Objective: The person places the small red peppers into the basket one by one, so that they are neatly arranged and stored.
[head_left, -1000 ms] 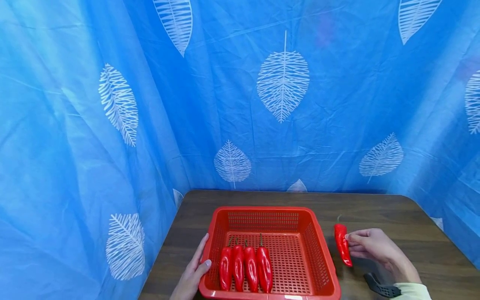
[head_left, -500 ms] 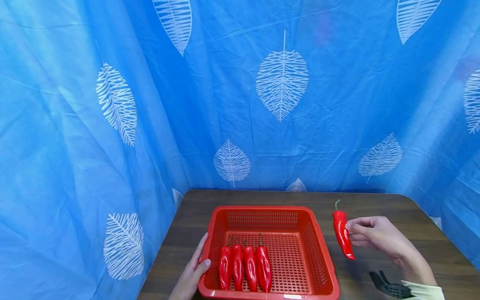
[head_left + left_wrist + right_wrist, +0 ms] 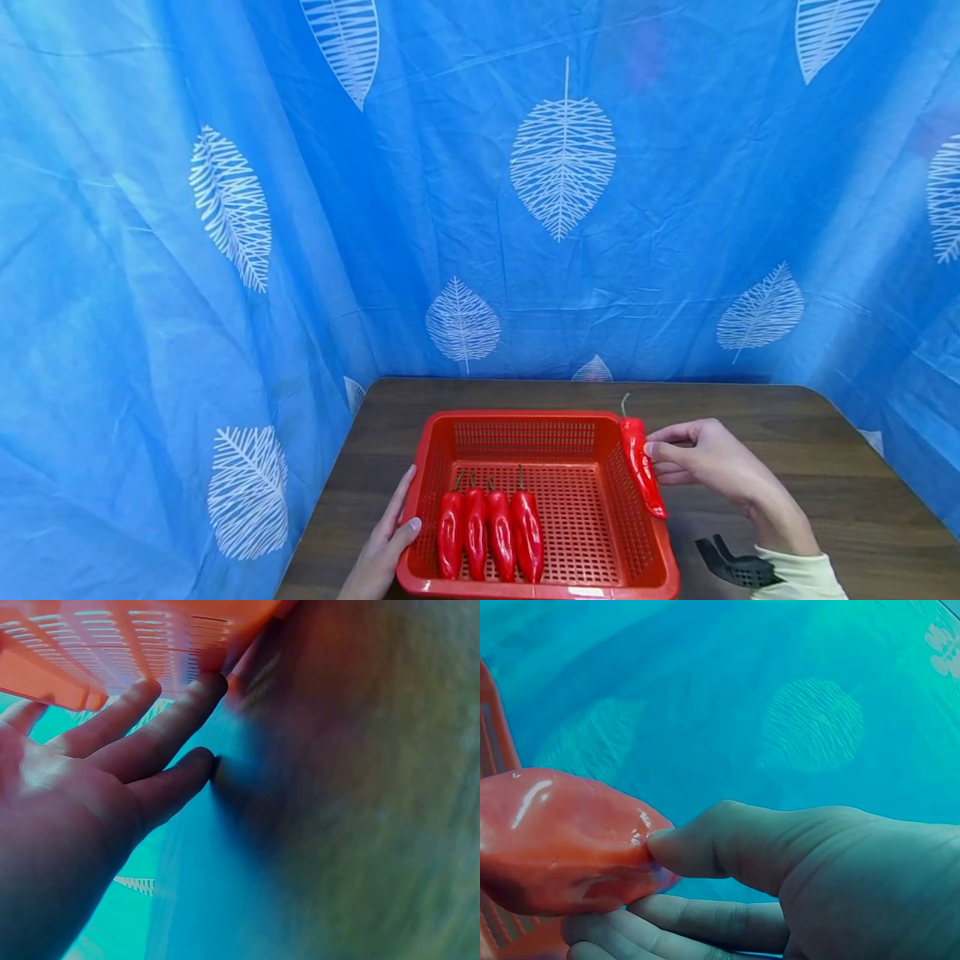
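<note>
My right hand [image 3: 708, 462] pinches a red chili pepper [image 3: 641, 467] by its side between thumb and fingers, over the right rim of the red plastic basket [image 3: 600, 423]. The pepper's green stem points toward the back. In the right wrist view, the thumb [image 3: 686, 851] presses on the glossy pepper [image 3: 570, 840]. Several red peppers [image 3: 489, 533] lie side by side in the left part of the basket, stems pointing away. My left hand [image 3: 382, 546] rests against the basket's left side, thumb by the rim. Its fingers [image 3: 161, 739] extend along the slotted outer wall in the left wrist view.
The basket stands on a dark wooden table [image 3: 757, 417] with rounded back corners. A blue curtain [image 3: 660, 208] with white leaf prints hangs behind and at both sides. A black strap [image 3: 738, 567] is at the right wrist, by a pale sleeve.
My right hand has lifted the pepper off the table on the right, then carried it left to the basket's right rim. The left hand and the peppers in the basket stay in place.
</note>
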{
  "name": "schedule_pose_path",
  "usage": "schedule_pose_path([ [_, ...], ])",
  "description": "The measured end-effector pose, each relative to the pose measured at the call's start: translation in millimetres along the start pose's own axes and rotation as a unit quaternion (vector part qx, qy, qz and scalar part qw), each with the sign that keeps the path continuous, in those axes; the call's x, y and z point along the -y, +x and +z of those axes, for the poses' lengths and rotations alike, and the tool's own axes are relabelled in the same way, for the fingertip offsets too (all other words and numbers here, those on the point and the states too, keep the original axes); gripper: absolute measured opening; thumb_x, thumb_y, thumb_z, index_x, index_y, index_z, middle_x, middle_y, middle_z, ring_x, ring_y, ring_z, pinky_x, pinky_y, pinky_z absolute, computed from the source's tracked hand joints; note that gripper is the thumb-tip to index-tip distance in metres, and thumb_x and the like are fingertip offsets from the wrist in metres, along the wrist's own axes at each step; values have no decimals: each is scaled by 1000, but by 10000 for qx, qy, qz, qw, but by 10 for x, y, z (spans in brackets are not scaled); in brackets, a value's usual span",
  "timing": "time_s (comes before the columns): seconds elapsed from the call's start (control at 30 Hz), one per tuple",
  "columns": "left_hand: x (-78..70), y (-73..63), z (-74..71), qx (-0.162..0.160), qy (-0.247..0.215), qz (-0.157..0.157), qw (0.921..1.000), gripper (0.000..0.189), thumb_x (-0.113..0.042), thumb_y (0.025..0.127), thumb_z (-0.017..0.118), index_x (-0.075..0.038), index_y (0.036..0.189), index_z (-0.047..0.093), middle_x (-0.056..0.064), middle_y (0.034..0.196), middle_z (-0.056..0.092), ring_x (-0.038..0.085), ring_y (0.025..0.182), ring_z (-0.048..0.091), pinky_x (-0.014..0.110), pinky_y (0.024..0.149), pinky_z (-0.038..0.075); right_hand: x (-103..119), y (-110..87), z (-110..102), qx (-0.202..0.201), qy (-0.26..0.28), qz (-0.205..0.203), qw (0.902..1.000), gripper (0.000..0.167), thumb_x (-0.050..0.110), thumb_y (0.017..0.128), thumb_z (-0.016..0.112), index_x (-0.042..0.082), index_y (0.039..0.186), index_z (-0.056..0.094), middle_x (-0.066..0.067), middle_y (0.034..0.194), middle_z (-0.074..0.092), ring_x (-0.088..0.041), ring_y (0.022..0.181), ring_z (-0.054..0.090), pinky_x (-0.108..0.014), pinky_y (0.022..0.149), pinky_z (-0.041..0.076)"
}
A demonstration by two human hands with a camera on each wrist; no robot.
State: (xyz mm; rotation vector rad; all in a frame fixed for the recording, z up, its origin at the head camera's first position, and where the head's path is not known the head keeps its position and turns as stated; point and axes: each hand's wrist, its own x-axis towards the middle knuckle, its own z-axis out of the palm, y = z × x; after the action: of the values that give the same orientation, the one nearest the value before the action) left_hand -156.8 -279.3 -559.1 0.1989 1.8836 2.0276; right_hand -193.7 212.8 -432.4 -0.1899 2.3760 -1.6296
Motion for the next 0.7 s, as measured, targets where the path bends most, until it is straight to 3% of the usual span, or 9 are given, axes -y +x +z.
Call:
schedule_pose_path([
  [0.53, 28, -4, 8, -37, -126, -29, 9999, 81, -32, 115, 53, -36, 177, 1, 28, 181, 10, 47, 151, 52, 58, 103, 61, 151, 352, 761, -156, -474, 12, 9988, 21, 7, 101, 75, -9, 114, 77, -13, 98, 81, -26, 84, 82, -48, 78, 71],
  [0.7, 19, 8, 0, -57, -81, -51, 9999, 82, -32, 115, 53, -36, 177, 0, 28, 181, 10, 49, 151, 52, 58, 103, 62, 139, 432, 937, 19, -636, -2, 9980, 16, 7, 99, 76, -7, 107, 79, -12, 93, 81, -25, 80, 82, -47, 75, 71],
])
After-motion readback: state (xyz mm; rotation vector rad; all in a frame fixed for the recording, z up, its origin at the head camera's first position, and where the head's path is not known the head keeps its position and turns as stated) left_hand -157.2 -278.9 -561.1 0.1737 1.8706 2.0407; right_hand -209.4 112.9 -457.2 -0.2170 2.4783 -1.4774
